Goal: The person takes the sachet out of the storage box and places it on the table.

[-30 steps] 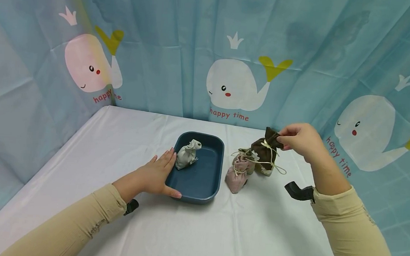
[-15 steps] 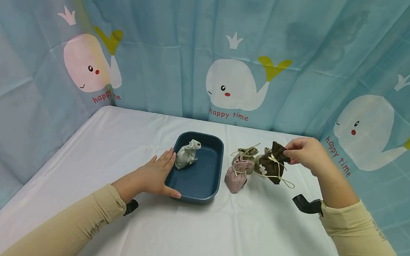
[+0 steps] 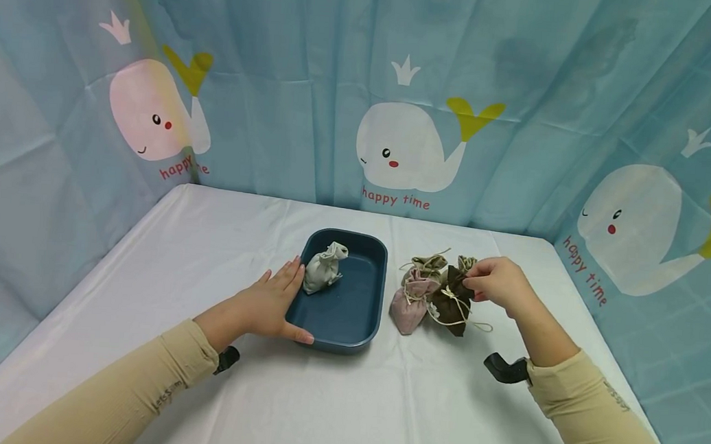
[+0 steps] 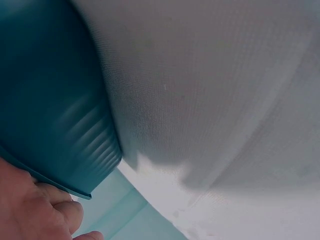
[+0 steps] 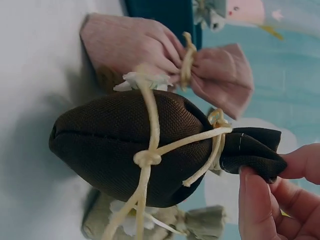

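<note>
My right hand (image 3: 500,285) pinches the gathered top of a dark brown drawstring pouch (image 5: 135,145), tied with cream cord and bearing a white flower. In the head view this pouch hangs beside a pink pouch (image 3: 409,307). Behind them stand two olive-beige pouches, one with its top (image 3: 430,263) showing at the back left and the other (image 3: 467,263) mostly hidden. My left hand (image 3: 271,302) lies with straight fingers along the left rim of a blue rectangular tub (image 3: 346,349). Inside the tub, at its left side, sits a pale grey pouch (image 3: 322,272).
A white cloth (image 3: 293,410) covers the table. Blue curtains (image 3: 278,93) printed with whales hang close behind the table and along both sides. The tub stands just left of the pouch group, with a narrow strip of cloth between them.
My right hand first carries the brown pouch right and toward me, off the other pouches, then left and lower, next to the pink one. The left hand stays at the tub.
</note>
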{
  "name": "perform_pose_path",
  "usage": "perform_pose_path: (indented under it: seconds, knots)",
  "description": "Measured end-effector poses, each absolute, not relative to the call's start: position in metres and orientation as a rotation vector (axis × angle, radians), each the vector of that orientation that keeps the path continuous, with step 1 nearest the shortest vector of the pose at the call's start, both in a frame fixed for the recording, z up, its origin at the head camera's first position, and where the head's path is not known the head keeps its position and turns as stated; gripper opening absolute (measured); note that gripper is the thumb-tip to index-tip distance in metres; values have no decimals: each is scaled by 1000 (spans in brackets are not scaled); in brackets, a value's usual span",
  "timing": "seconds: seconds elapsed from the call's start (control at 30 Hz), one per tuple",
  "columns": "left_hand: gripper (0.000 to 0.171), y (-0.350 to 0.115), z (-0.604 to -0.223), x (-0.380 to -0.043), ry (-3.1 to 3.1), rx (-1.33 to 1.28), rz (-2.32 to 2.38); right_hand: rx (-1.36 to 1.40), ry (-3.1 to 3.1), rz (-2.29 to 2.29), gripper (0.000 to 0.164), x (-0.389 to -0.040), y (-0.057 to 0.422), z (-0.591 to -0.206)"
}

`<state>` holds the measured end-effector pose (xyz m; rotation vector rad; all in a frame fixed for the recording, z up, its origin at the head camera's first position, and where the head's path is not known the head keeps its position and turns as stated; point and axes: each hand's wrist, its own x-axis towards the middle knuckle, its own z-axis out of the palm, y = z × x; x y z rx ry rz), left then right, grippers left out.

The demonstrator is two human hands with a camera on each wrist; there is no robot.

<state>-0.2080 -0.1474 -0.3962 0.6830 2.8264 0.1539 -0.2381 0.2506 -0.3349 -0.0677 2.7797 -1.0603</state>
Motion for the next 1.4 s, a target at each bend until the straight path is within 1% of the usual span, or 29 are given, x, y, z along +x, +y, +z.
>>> perform_pose_path:
  seconds: [0.27,0.63,1.03,1.27,1.4]
  knots:
    - [131,-147,-395,-207,2823,685,155,-81,2735,-1107,11,-242,239,-352]
    - [133,-147,-395,-207,2825,681,149,-100,2634,-1094,20,-243,228,-360]
    - [133,-147,-395,-208,2831,692,142,-76,2617,-1116,24,-243,239,-354]
    - [133,-148,-396,-209,2829,694,140,-110,2628,-1130,34,-245,245,-344]
    - [133,-148,-396,-208,2829,693,146,-115,2641,-1141,31,-247,247,-338]
